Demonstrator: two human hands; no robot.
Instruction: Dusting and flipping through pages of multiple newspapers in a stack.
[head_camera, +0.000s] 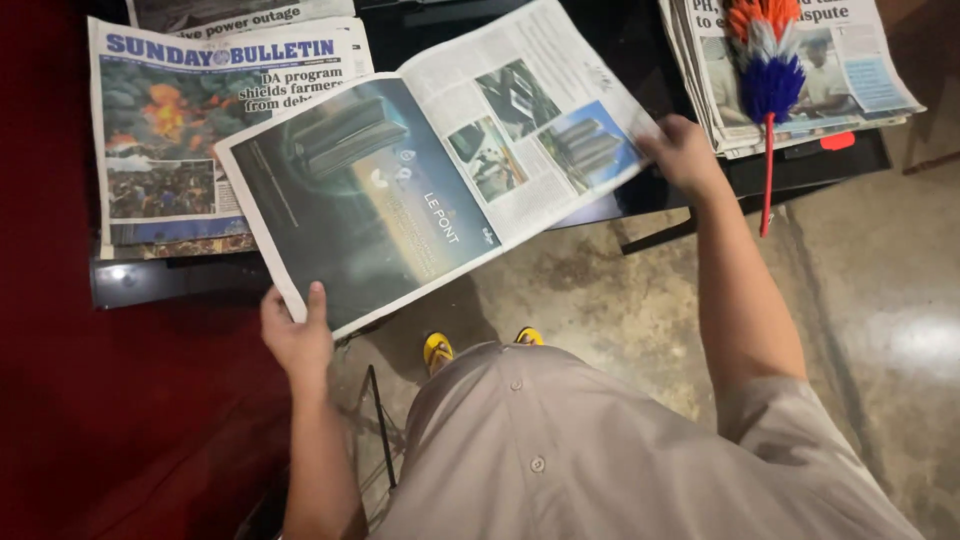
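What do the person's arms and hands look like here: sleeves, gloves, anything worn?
Both arms are bare up to short beige sleeves of a buttoned shirt. The left hand and right hand are bare: no gloves, and no rings, watch or bands visible. Yellow footwear shows below.

One open newspaper (430, 170), three newspaper stacks (190, 140), one feather duster (768, 75), two yellow sandals (437, 350).

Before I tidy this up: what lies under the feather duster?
The feather duster lies on a stack of folded newspapers on the dark table. Its handle sticks out past the edge. The lower papers are covered.
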